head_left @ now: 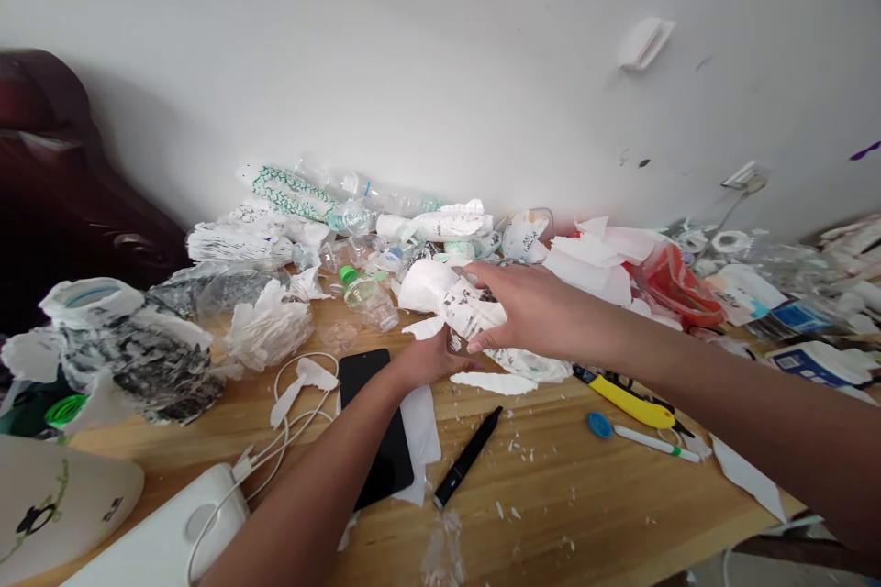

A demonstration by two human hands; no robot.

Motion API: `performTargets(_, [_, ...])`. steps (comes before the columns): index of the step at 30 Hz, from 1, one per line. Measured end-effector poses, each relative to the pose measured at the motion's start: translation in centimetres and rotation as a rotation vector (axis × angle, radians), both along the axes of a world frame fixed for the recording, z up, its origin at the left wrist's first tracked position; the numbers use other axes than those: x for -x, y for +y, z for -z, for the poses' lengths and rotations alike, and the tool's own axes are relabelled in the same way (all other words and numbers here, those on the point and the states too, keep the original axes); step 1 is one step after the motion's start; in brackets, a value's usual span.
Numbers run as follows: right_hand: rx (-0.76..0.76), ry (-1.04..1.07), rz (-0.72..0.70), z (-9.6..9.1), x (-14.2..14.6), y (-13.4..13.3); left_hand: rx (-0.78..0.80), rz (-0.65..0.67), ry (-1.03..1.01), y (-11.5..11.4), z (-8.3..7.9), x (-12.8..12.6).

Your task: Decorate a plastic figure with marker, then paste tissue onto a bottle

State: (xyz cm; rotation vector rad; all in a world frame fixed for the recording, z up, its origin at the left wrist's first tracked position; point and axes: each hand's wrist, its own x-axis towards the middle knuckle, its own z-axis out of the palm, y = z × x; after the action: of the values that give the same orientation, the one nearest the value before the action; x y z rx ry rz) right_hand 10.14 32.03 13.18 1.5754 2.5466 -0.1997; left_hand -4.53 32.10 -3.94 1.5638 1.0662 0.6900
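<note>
White rounded plastic slab [151,541] toward the near left corner of the wood-grained surface [585,495], closest to us! Right hand [519,304] clasps a white, black-marked paper-wrapped roll [460,301], mid-surface, between thumb and fingers; left hand [437,359] meets its near side, fingers hidden, grip impossible to tell. Wrapping looks largely on, ragged ends unfinished; what remains isn't clear. Leftward, a clear green-capped plastic bottle [372,301] lies toward the far edge.
</note>
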Motion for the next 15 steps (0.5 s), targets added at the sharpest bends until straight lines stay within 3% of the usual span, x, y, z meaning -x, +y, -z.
performTargets(4, [0.002,0.079,0.043,-0.5,-0.1,-0.5,0.01,0.018,0.009,0.1,0.1,0.0])
performTargets(8, [-0.118,0.299,0.128,-2.7,-1.1,-2.1,-0.006,0.021,0.016,0.2,0.3,-0.3])
performTargets(12, [-0.348,0.551,0.158,-4.7,-3.5,-5.2,-0.038,0.025,0.071,0.4,0.2,0.0])
performTargets(15, [-0.389,0.684,0.19,-4.0,-5.8,-8.5,-0.085,0.051,0.123,0.8,-0.2,0.6])
